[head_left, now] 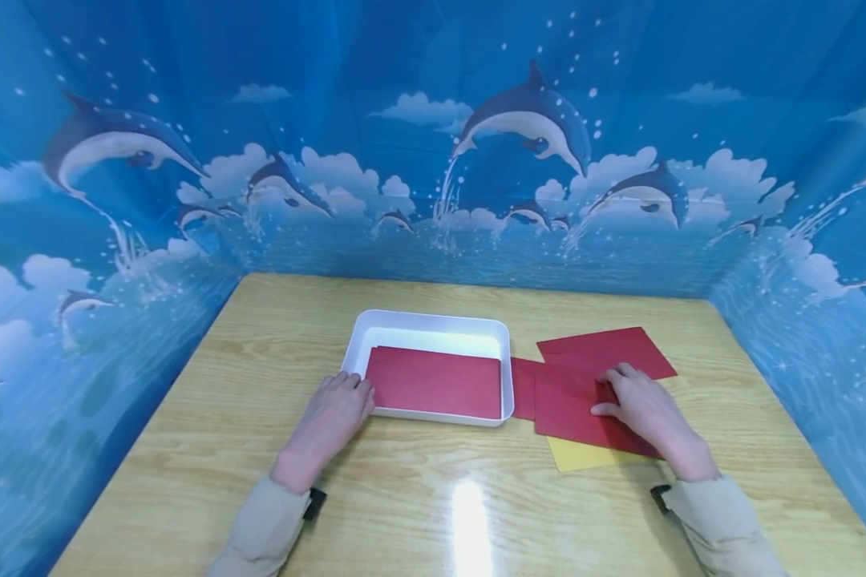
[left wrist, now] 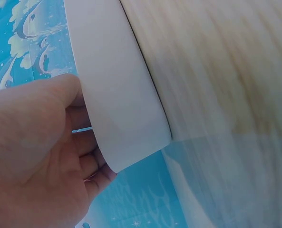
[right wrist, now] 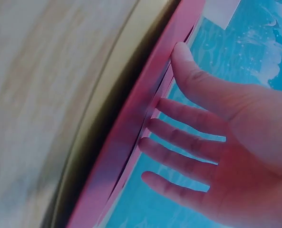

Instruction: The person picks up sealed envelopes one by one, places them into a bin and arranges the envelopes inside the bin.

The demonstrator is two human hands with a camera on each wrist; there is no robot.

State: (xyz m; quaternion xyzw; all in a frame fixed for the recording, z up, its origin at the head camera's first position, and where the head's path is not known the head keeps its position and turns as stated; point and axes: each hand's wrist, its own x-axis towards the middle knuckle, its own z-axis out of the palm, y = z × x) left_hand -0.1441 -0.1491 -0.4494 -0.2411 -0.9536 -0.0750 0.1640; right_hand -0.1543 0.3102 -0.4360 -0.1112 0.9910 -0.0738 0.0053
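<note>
On the bench (head_left: 188, 481), its wood showing widest left and front, a white tray (head_left: 433, 322) lay long axis left to right, a red stack (head_left: 433, 383) aligned inside, nearer its front wall. Right of it, a red sheet (head_left: 563, 401) also ran left to right, its right end slanting toward the person, hiding part of a yellow sheet (head_left: 580, 455). The right hand (head_left: 645, 409) touched the red sheet, fingers spread wide; the left hand (head_left: 335, 409) curved over the tray's left rim, fingertips hidden in the wrist view, so their hold could not be told.
</note>
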